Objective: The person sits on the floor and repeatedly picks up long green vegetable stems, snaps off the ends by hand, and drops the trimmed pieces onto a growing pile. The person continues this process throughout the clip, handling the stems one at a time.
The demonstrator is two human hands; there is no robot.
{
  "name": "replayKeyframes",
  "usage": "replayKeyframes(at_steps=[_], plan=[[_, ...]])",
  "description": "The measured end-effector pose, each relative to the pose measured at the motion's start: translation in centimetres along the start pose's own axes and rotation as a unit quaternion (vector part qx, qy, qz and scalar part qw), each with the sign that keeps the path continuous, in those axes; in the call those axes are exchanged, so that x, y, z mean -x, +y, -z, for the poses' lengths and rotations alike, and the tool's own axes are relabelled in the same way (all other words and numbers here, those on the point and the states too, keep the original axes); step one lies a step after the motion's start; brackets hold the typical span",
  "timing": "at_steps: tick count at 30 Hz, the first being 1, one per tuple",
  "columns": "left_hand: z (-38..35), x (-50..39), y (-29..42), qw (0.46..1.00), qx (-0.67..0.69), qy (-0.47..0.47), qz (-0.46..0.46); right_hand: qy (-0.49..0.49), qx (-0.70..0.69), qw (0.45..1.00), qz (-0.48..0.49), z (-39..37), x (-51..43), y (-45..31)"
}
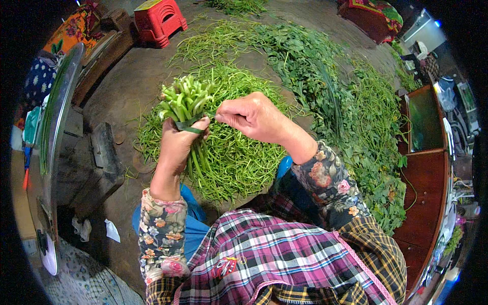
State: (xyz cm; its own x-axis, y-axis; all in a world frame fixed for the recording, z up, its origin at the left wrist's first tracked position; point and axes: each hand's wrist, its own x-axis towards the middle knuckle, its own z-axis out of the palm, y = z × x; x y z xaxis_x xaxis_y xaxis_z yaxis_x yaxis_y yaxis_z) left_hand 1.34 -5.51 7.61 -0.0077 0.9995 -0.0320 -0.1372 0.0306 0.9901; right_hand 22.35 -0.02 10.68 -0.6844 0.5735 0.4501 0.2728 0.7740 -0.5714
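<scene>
My left hand (177, 139) is closed around a bundle of green stalks (185, 99), whose pale cut ends point away from me while the stems hang down below the fist. A flat dark green strip (190, 129) wraps the bundle at my left thumb. Just to the right, my right hand (251, 116) pinches the strip's end between thumb and fingers. Beneath both hands a large heap of loose green stems (244, 160) lies on the floor.
Leafy green vines (301, 57) spread over the floor ahead and to the right. Stacked red plastic stools (160, 23) stand at the upper left, near a wooden bench (95, 72). A table (63, 126) edges the left side; a reddish-brown wooden cabinet (423, 190) stands at right.
</scene>
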Motion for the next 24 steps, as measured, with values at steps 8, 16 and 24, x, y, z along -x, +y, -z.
replayKeyframes(at_steps=[8,16,24], plan=[[1.6,-1.4,-1.6,0.982,-0.185,0.038,-0.002,-0.026,0.147,0.989,0.008,-1.3,0.7,-2.4],[-0.6,-1.2,-7.9,0.860,-0.505,-0.038,-0.070,-0.107,0.231,0.959,0.120,-2.8,1.9,-2.9],[-3.9,2.7,-7.0,0.785,-0.504,-0.317,-0.169,-0.202,0.130,0.970,-0.029,-0.3,2.0,3.1]])
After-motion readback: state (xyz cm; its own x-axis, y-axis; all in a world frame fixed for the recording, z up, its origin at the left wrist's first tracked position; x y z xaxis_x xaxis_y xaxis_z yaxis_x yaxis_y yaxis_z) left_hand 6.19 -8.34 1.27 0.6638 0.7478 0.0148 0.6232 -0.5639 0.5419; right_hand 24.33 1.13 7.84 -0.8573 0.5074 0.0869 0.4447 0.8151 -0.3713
